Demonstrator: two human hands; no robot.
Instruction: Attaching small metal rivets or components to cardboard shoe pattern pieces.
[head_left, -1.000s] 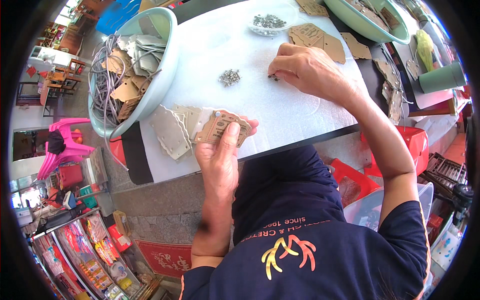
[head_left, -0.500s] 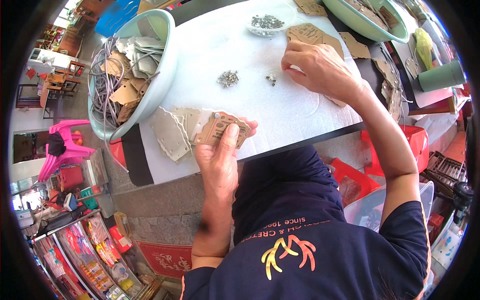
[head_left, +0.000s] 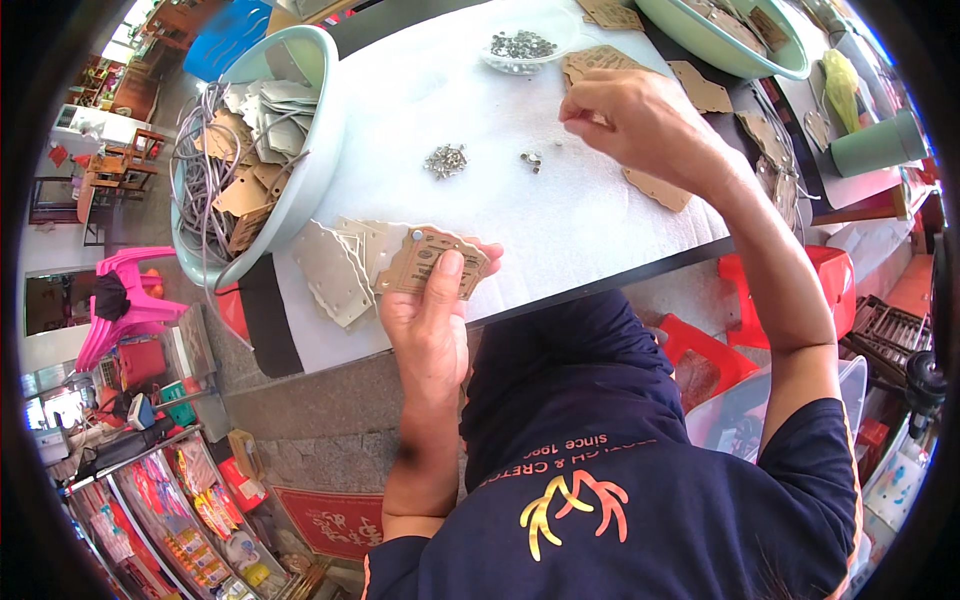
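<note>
Head: metal pieces (head_left: 520,45) in bowl (head_left: 562,30)

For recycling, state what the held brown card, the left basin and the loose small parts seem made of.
Brown card: probably matte cardboard, from its printed brown face. Basin: likely smooth plastic, given its even pale wall and rounded rim. Small parts: apparently shiny metal, by their silvery glints.

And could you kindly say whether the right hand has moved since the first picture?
Yes: against the clear bowl, the right hand has moved rightward and forward.
</note>
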